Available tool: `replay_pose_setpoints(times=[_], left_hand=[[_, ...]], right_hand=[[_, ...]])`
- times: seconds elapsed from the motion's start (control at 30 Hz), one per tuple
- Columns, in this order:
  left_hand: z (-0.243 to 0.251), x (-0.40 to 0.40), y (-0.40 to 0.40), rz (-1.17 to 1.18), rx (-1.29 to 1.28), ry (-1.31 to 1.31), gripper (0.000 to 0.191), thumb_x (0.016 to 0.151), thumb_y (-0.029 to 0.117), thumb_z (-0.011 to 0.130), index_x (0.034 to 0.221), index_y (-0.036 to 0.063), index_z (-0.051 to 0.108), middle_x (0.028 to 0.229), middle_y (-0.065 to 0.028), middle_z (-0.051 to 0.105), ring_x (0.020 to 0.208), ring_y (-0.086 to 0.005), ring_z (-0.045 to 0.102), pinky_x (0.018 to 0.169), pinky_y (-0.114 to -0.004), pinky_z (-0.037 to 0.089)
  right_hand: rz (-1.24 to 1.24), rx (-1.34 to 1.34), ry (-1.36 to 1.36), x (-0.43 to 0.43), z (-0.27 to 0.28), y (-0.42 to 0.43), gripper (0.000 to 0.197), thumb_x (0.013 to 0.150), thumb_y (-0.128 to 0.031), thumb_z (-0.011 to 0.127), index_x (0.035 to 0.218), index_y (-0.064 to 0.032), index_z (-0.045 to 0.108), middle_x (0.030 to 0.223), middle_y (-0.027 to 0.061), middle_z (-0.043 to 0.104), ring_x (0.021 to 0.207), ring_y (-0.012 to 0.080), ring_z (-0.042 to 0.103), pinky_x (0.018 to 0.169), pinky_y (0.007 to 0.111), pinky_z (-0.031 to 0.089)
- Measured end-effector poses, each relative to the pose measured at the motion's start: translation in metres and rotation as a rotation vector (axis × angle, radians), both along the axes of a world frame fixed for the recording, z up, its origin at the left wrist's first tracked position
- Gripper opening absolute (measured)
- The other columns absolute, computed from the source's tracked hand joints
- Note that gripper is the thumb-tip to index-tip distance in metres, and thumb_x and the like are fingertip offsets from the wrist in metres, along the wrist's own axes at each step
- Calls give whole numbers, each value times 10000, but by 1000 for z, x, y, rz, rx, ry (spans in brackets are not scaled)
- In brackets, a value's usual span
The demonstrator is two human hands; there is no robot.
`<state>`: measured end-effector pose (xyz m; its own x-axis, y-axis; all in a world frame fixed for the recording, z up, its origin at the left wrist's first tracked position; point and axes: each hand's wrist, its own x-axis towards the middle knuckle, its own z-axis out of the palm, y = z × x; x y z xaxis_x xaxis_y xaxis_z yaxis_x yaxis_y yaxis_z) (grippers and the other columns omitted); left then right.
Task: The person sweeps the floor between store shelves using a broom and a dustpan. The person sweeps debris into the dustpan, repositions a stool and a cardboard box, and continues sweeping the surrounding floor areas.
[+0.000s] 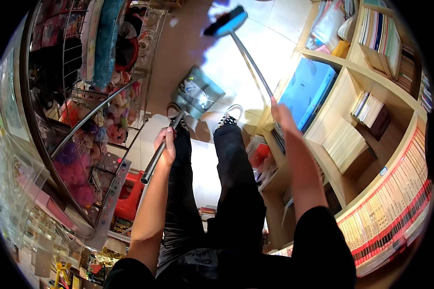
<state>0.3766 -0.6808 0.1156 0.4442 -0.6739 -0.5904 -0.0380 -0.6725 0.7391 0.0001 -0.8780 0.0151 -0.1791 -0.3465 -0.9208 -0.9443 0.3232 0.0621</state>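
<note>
My left hand (165, 144) grips the metal handle of a long-handled dustpan (209, 85). The grey-green pan rests on the floor just beyond my shoes and holds crumpled white plastic and other bits of litter. Out to the right, my right hand (283, 115) is closed around the thin handle of a broom (255, 65). The broom's blue head (231, 23) with dark bristles is farther ahead, blurred, and apart from the dustpan. Whether its bristles touch the floor I cannot tell.
Wooden shelves (320, 59) with books and a blue box (307, 92) line the right side, close to my right arm. A wire rack (97, 112) of plush and hair goods stands at left, with a red plastic stool (130, 195) below. Pale floor tiles (275, 21) run between.
</note>
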Motion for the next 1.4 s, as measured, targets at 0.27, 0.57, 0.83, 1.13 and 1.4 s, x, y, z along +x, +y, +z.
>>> replay_pose_setpoints(times=[0.27, 0.57, 0.83, 1.13, 1.4], left_hand=[[-26, 15, -17, -177, 40, -58, 364, 953, 291, 458, 806, -19, 581, 725, -73, 558, 682, -140, 522, 658, -276, 429], [-70, 34, -48, -332, -112, 53, 395, 958, 312, 485, 732, -10, 519, 679, -49, 478, 657, -130, 450, 623, -272, 372], [-76, 34, -61, -493, -160, 75, 484, 960, 366, 467, 688, -34, 483, 701, -89, 484, 675, -169, 459, 628, -294, 372], [-73, 20, -66, -429, -152, -3, 397, 963, 255, 464, 673, -15, 478, 692, -82, 493, 654, -153, 460, 619, -281, 377], [-80, 26, -58, -396, -155, -67, 412, 958, 327, 463, 699, 6, 474, 694, -28, 469, 635, -101, 439, 589, -247, 355]], right_hand=[[-190, 35, 217, -35, 76, 204, 725, 932, -559, 298, 1000, 82, 629, 1006, 333, 596, 992, 461, 574, 879, 493, 433], [-505, -400, -32, 3, 86, 140, 705, 921, -579, 326, 980, 56, 627, 944, 297, 618, 939, 447, 585, 813, 454, 445], [-505, -514, -26, 2, -19, -91, 705, 934, -536, 324, 794, 75, 646, 714, 245, 629, 639, 351, 626, 664, 430, 488], [-750, -292, -226, -27, -85, -164, 501, 971, -480, 242, 815, -52, 450, 488, 58, 388, 348, 190, 344, 343, 363, 321], [-949, -95, -164, -21, -90, 38, 628, 909, -643, 340, 653, -79, 443, 468, 67, 418, 313, 209, 393, 323, 348, 344]])
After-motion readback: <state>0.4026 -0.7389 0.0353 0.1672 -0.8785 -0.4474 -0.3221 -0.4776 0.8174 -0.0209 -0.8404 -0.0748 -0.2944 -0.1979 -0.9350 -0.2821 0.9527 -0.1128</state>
